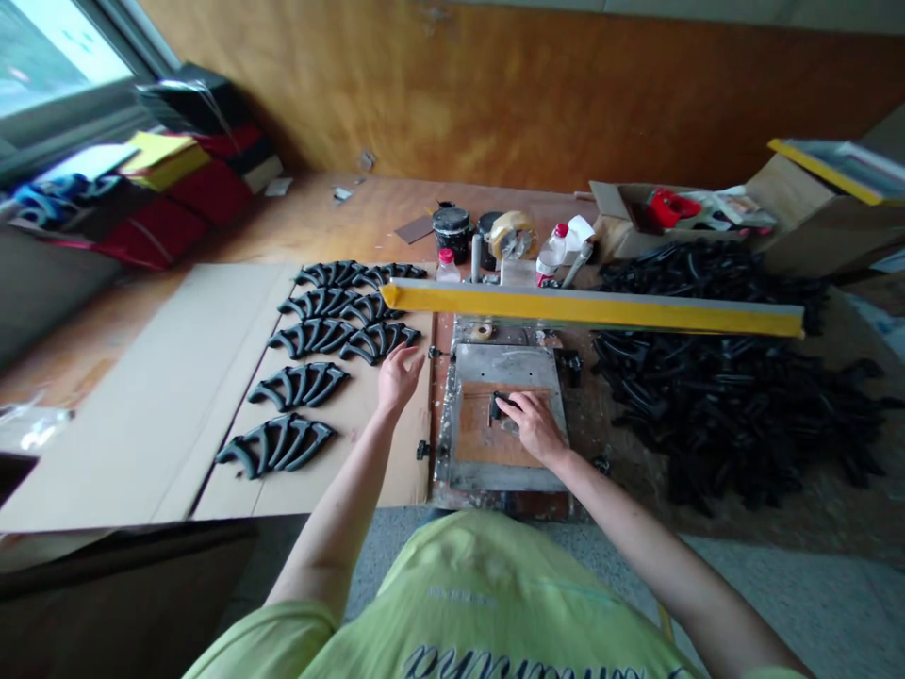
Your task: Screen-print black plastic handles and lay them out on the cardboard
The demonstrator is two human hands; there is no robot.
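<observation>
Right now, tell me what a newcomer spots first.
The long yellow bar across the middle strikes first. On the right sprawls a big heap of black parts, and on the cardboard sheet at left lie rows of black arched pieces. At centre, the right hand touches a small black piece.

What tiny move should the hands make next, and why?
I think the right hand could lift the black piece off the metal-framed board and lay it on the cardboard, because it rests on that piece, and black pieces lie there in rows beside the left hand.
</observation>
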